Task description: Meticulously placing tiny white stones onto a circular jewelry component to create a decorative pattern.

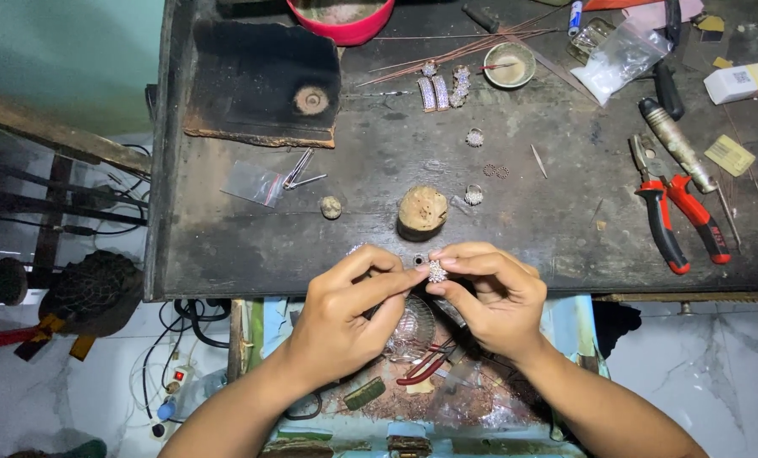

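One small silver ornament (436, 271), round and studded with pale stones, sits pinched between both hands just over the near edge of the workbench (226, 246). The bench is dark, scuffed wood. On its left lies a charred black block (260, 80) and a clear plastic bag (253, 182); in the middle stands a wooden stub (422, 210), with more sparkling pieces (443, 90), thin copper wires (464, 51) and a small bowl (509, 65) behind it; on the right lie red-handled pliers (680, 220). Below the bench, a pale tiled floor shows, with cables (188, 326) at the left. The left hand (341, 318) comes up from below, thumb and forefinger closed narrowly on the ornament's left side. The right hand (493, 297) mirrors it, fingertips curled tight on the ornament's right side.
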